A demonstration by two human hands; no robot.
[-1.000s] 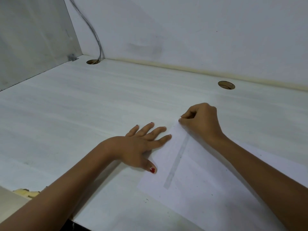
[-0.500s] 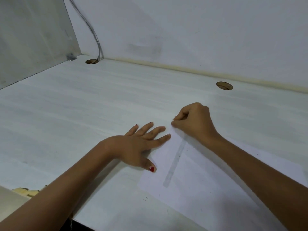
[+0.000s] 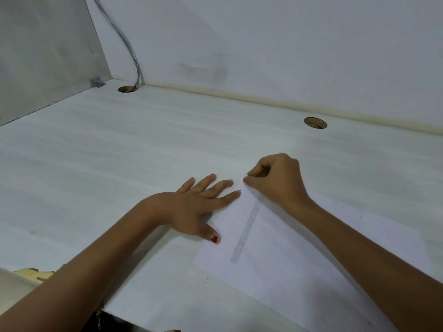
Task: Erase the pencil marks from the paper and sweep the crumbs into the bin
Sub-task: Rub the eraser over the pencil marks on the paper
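In the head view, the paper point(image 3: 287, 259) lies on the desk point(image 3: 119, 164) before us, toward the right. Our left hand point(image 3: 191, 207) rests flat with straight fingers, forefinger and thumb touching the left edge of the sheet. Our right hand point(image 3: 275, 180) sits at the far corner with its fingers curled tight. We cannot tell whether they pinch an eraser or only the corner.

We judge the erasing is under way. A pale grey band point(image 3: 245, 233) crosses the sheet, and other marks are too faint to read. A few dark specks point(image 3: 206, 280) lie near the sheet, so the sweeping is not yet done. No bin is visible.
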